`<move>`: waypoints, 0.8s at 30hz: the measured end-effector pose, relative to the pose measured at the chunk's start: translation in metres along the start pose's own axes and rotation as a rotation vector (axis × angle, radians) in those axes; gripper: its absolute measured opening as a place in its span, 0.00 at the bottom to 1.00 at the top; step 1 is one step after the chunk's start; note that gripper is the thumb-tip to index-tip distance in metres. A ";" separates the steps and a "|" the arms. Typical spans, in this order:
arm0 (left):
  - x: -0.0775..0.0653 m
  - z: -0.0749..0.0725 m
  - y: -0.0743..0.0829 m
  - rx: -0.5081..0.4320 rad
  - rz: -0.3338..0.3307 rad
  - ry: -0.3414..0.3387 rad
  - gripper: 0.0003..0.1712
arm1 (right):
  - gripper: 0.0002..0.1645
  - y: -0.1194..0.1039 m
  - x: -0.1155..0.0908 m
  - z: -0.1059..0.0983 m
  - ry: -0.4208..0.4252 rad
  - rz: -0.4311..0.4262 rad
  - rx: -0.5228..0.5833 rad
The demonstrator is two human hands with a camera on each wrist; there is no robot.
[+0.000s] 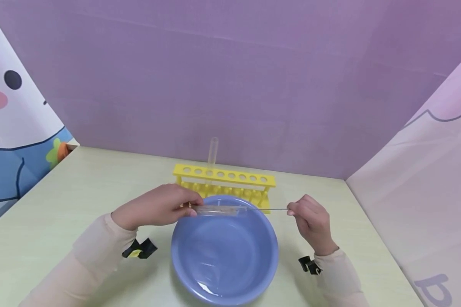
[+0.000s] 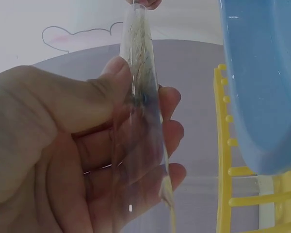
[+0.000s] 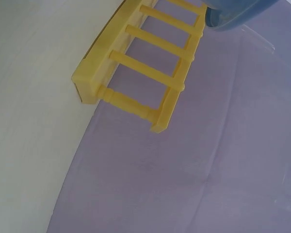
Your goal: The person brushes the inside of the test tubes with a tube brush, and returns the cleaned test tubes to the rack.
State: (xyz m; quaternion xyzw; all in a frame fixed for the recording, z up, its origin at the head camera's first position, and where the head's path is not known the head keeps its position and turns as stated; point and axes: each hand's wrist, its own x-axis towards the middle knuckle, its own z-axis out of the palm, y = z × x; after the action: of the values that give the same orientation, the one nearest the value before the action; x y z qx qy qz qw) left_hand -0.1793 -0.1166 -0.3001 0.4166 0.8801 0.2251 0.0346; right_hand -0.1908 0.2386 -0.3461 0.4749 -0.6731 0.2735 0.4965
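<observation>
Two hands, one tube, brush inside: looks mid-scrub

Status: my read is cleaning is partway. Tube (image 1: 217, 210) lies near level above the far part of the basin (image 1: 175, 256), mouth toward the right hand (image 1: 311, 219). Brush (image 1: 269, 209) is in: left wrist view has bristles packed along the mouth-side stretch, the rest of the tube free of them. Wire stem runs out of the mouth across the basin's far rim to the right hand.

Done: brush inserted, tube over basin. Not done: brush isn't out, tube isn't in the rack (image 1: 226, 173). One other tube, the spare (image 1: 213, 149), stands in the rack's third hole from left, just behind the basin; neither hand is on it.

Grip, left hand (image 1: 159, 207): closed round the tube, thumb on one side, fingers on the other, hold sits toward the tube's closed end in head view.

Grip, right hand: pinching the stem's end, fingers curled in, no contact with the tube in head view. Right wrist view misses the hand, so I can't tell exact finger placement or how tight it is.
</observation>
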 end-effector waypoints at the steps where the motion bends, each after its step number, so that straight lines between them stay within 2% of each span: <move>1: 0.000 0.000 -0.001 0.001 0.000 -0.001 0.10 | 0.20 0.000 0.000 0.000 0.002 0.000 -0.006; 16: -0.004 -0.002 -0.005 -0.016 -0.002 -0.021 0.09 | 0.20 0.007 -0.011 -0.004 0.071 -0.012 -0.021; 24: -0.005 -0.002 -0.013 -0.026 -0.007 -0.041 0.10 | 0.21 0.007 -0.009 -0.007 0.064 -0.025 -0.041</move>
State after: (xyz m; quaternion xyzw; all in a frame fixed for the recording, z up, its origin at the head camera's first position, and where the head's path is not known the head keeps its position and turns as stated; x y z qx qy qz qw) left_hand -0.1854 -0.1284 -0.3043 0.4178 0.8776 0.2276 0.0589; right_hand -0.1941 0.2507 -0.3516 0.4640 -0.6565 0.2684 0.5307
